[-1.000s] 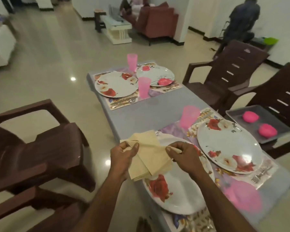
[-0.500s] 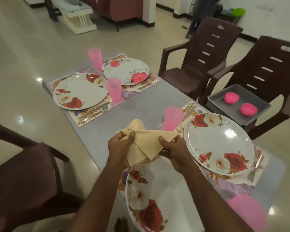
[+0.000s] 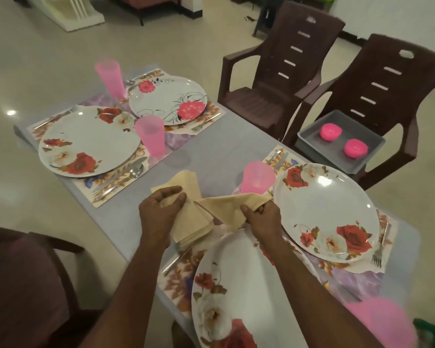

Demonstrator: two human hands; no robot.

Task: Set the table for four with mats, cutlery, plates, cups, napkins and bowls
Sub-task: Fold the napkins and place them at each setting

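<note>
Left hand grips a stack of folded beige napkins above the table's near-left edge. Right hand pinches a single napkin, drawn off the stack toward the pink cup. Four floral plates on mats, cutlery alongside: nearest plate at the near edge, directly beneath the forearms. Two pink bowls sit in a grey tray on the chair beyond the right edge.
</note>
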